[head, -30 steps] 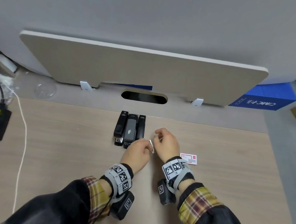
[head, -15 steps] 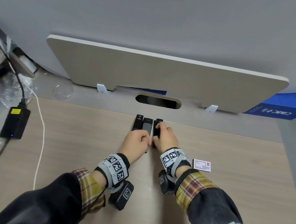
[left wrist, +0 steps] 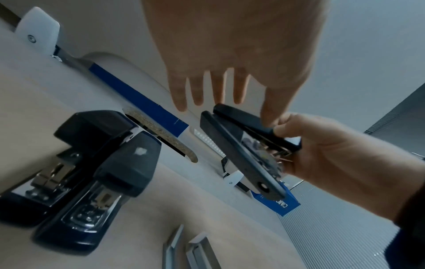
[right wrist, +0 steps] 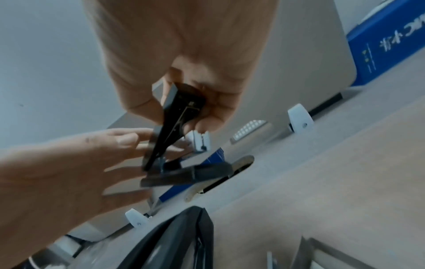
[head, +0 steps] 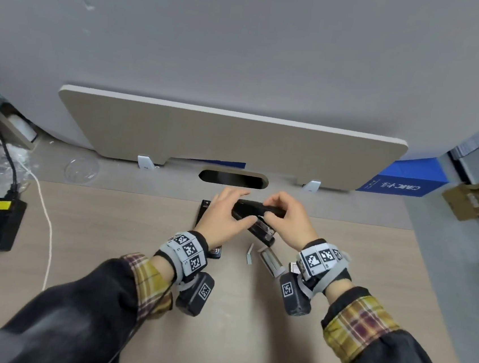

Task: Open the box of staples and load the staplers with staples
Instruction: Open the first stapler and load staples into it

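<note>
1. Compared with half a second ago, one black stapler (head: 254, 209) is no longer lying in the row on the worktop (head: 108, 241); it is now being held in the air above the other two staplers (left wrist: 87, 172).
2. The right hand (head: 289, 220) is gripping the lifted stapler's rear end, fingers curled round it.
3. The left hand (head: 223, 215) is reaching onto its front, fingers mostly straight, thumb beneath; this grip looks loose.
4. The stapler's top arm is opening away from its base, so loading is probably starting.
5. Staple strips (head: 250, 253) are lying just nearer the person than the lifted stapler, beside the opened staple box (head: 269, 261).
</note>
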The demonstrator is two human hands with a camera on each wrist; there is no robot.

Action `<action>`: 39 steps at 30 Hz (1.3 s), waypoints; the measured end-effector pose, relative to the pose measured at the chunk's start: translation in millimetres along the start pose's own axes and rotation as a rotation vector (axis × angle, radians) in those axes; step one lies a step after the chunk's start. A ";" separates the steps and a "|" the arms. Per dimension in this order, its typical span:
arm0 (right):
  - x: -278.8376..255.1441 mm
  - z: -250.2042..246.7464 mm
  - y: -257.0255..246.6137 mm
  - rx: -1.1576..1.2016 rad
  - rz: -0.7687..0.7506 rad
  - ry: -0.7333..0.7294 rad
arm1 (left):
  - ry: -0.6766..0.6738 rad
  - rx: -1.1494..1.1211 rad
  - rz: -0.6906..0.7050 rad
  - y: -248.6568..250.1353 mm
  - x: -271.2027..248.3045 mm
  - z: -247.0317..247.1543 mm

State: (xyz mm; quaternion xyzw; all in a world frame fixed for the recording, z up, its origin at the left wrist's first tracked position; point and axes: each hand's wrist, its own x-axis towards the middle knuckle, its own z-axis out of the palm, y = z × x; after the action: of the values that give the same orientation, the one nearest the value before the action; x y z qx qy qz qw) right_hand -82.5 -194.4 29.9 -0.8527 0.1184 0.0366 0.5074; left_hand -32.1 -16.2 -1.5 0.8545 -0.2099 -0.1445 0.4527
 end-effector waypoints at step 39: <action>-29.0 37.4 73.6 0.687 0.340 0.187 | 0.250 -1.013 -0.485 -22.9 -16.3 2.0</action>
State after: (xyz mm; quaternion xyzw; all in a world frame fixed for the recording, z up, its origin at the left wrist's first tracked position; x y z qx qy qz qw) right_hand -126.0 -190.6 -45.9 -0.6012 0.3090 0.0005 0.7369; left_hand -42.0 1.8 -20.8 0.5653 0.1426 -0.2247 0.7808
